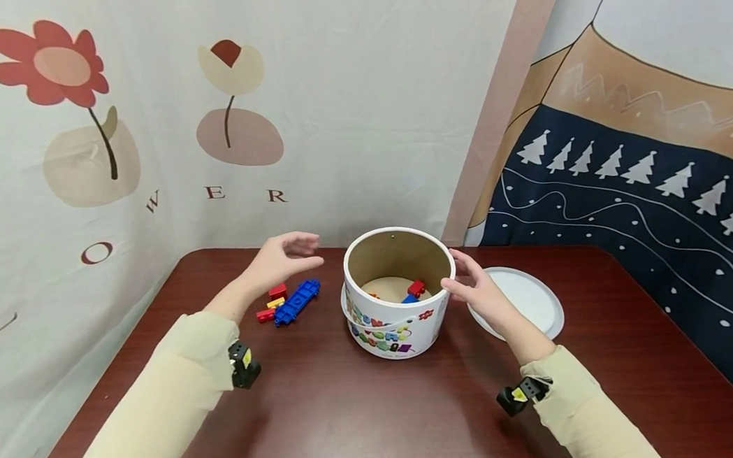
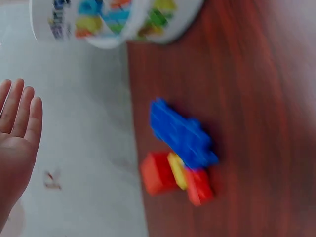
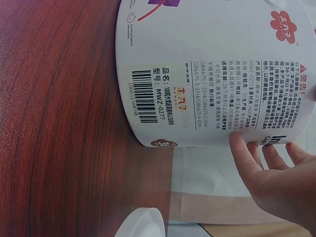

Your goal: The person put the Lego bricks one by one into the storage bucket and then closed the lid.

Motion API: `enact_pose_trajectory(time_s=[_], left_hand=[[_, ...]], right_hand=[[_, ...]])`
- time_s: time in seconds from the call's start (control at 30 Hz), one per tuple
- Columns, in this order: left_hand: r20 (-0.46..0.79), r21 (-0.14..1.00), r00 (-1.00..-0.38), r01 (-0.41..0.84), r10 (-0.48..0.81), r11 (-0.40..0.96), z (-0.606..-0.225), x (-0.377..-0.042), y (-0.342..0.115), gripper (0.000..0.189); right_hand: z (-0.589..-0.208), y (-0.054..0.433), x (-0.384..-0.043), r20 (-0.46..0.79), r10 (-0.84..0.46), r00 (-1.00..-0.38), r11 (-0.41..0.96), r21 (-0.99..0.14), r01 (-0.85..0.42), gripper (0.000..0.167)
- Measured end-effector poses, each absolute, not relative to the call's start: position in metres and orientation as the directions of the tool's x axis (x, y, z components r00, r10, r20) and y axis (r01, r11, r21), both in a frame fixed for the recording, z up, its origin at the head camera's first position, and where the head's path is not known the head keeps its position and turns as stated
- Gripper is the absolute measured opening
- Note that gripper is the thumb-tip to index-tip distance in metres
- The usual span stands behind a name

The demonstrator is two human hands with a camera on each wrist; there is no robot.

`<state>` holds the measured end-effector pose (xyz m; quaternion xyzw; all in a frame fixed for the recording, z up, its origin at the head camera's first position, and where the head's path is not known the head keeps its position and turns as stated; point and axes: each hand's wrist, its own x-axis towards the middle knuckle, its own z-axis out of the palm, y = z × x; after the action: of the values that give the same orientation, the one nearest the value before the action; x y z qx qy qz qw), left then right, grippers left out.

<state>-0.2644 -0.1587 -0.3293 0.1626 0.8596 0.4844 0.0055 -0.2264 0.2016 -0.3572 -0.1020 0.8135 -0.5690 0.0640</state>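
A white round bucket (image 1: 380, 348) with colourful printing stands upright, its top uncovered. Inside, at the bottom, lie a small red block (image 1: 417, 287) and a blue piece (image 1: 410, 298). My right hand (image 1: 485, 297) touches the bucket's right side near the rim, fingers loosely bent and fingertips against the wall. To the left, my left hand (image 1: 282, 257) is raised with fingers extended and nothing in it. Below that hand a long blue toy piece (image 1: 297, 302) lies on the table beside a red block (image 1: 278, 291), a yellow piece (image 1: 276, 303) and another red piece (image 1: 265, 315).
A white round lid (image 1: 533, 303) lies flat on the table to the right of the bucket, partly behind my right forearm. The brown wooden table (image 1: 353, 419) ends at the back against a printed curtain (image 1: 360, 117). A thin white handle (image 1: 344, 307) hangs round the bucket.
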Motion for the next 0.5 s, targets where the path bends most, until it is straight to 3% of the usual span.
enact_pose_trajectory(time_s=[0.5], left_hand=[[0.059, 0.772, -0.993, 0.111, 0.103, 0.625, -0.401, -0.243, -0.235, 0.056]], right_hand=[[-0.357, 0.201, -0.226, 0.006, -0.242, -0.97, 0.315, -0.945, -0.085, 0.064]])
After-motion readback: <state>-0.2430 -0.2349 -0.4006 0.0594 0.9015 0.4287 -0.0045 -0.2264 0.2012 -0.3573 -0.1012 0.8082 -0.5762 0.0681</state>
